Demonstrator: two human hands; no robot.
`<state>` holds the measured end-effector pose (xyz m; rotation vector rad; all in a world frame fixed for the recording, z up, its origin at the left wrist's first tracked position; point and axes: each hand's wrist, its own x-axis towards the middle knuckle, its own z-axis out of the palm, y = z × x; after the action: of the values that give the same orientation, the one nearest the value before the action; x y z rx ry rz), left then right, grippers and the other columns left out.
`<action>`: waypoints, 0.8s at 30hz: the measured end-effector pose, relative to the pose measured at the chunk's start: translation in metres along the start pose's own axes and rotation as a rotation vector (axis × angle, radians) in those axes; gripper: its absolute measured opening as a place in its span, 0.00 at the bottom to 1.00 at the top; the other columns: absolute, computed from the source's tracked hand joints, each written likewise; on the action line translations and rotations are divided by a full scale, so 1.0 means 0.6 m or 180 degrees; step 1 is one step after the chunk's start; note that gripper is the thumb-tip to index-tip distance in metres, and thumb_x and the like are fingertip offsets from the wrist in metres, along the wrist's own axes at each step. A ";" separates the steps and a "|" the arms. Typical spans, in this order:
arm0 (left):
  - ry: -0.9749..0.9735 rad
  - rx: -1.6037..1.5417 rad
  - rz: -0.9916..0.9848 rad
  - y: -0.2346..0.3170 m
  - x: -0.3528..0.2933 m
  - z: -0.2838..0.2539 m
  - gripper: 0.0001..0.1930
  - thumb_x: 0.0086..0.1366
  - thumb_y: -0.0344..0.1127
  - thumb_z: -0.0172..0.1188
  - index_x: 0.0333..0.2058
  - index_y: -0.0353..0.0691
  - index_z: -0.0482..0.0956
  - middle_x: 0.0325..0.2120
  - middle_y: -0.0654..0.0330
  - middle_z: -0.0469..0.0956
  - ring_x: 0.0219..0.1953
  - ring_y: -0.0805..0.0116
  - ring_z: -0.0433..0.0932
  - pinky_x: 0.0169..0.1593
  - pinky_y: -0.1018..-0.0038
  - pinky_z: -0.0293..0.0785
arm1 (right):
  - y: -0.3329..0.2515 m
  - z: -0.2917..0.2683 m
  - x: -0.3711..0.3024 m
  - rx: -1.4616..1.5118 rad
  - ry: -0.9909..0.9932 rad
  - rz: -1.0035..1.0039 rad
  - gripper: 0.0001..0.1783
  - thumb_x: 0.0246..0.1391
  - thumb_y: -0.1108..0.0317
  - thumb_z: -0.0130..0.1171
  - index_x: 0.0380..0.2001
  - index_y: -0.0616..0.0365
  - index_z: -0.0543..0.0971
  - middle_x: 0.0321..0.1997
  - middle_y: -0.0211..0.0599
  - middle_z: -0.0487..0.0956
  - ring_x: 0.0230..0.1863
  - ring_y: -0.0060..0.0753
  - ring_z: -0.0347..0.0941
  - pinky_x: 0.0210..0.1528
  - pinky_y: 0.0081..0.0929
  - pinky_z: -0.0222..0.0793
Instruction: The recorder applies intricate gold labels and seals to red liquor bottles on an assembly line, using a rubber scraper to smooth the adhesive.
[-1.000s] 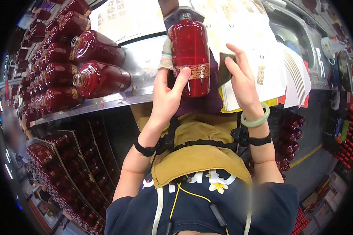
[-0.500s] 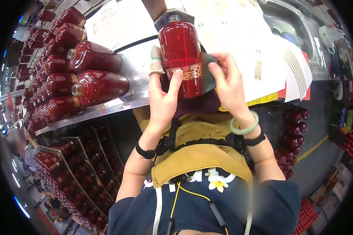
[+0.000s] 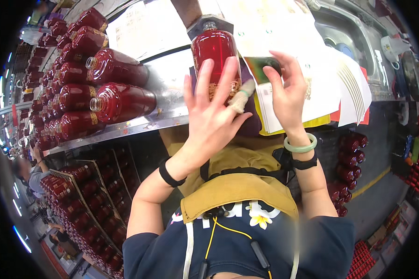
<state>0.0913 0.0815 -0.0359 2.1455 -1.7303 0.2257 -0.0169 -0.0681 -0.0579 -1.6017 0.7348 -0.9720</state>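
A red glass bottle (image 3: 214, 49) with a gold patterned label lies on its back, its clear threaded neck against a dark metal block (image 3: 224, 23). My left hand (image 3: 212, 109) is open, fingers spread across the lower part of the bottle over the label. A pale cloth cover with a green band wraps one of its fingers. My right hand (image 3: 288, 90) is closed, thumb and fingers pinching a dark flat scraper-like piece (image 3: 257, 69) just right of the bottle. That piece's exact kind is unclear. A dark purple cloth (image 3: 251, 118) lies under the bottle.
Several more red bottles (image 3: 118, 65) lie on the metal table to the left. Pale printed sheets (image 3: 326, 79) spread rightward, beside a steel sink (image 3: 344, 28). Below left stand racks of red bottles (image 3: 79, 190); a co-worker (image 3: 35, 172) is farther off. Other bottles (image 3: 349, 162) stack at lower right.
My left hand has turned from gripping the bottle's left side to lying spread over its label. My right hand has moved off to the right, carrying the dark flat piece away from the bottle.
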 end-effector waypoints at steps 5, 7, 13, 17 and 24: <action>0.0793 -0.1151 -0.0935 -0.028 -0.049 0.032 0.56 0.44 0.40 0.84 0.69 0.33 0.61 0.71 0.40 0.55 0.71 0.41 0.55 0.71 0.55 0.55 | 0.022 -0.019 -0.020 -0.1151 -0.0861 -0.2755 0.15 0.44 0.77 0.65 0.36 0.49 0.86 0.41 0.25 0.85 0.42 0.32 0.78 0.47 0.32 0.70; 0.0725 -0.1538 -0.1240 -0.038 -0.045 0.038 0.54 0.45 0.38 0.83 0.68 0.31 0.63 0.67 0.42 0.63 0.67 0.48 0.66 0.71 0.59 0.57 | 0.009 -0.030 -0.031 -0.1024 -0.1214 -0.2718 0.15 0.43 0.76 0.65 0.36 0.49 0.86 0.41 0.24 0.85 0.40 0.30 0.76 0.45 0.31 0.69; 0.0515 -0.1485 -0.0990 -0.056 -0.041 0.033 0.44 0.45 0.40 0.81 0.60 0.30 0.72 0.56 0.47 0.78 0.58 0.50 0.76 0.71 0.53 0.57 | -0.012 -0.018 0.011 -0.1388 -0.0601 -0.2669 0.16 0.42 0.73 0.66 0.38 0.47 0.87 0.42 0.22 0.86 0.39 0.25 0.75 0.46 0.26 0.64; 0.0801 -0.1257 -0.0779 -0.058 -0.046 0.025 0.46 0.45 0.39 0.81 0.62 0.29 0.71 0.59 0.46 0.76 0.61 0.51 0.75 0.72 0.52 0.54 | -0.041 -0.037 -0.012 -0.1755 -0.1670 -0.3023 0.16 0.46 0.65 0.64 0.40 0.42 0.87 0.42 0.16 0.85 0.38 0.21 0.76 0.49 0.26 0.61; 0.0815 -0.1421 -0.0890 -0.059 -0.052 0.033 0.47 0.45 0.37 0.81 0.63 0.27 0.69 0.58 0.41 0.76 0.62 0.47 0.74 0.68 0.56 0.62 | -0.027 -0.036 -0.019 -0.1587 -0.1549 -0.3075 0.15 0.46 0.67 0.64 0.41 0.44 0.87 0.43 0.19 0.86 0.36 0.20 0.76 0.49 0.26 0.61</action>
<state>0.1160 0.1081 -0.0718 1.8994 -1.1885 0.0297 -0.0418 -0.0644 -0.0424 -2.6029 -0.2199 -1.0076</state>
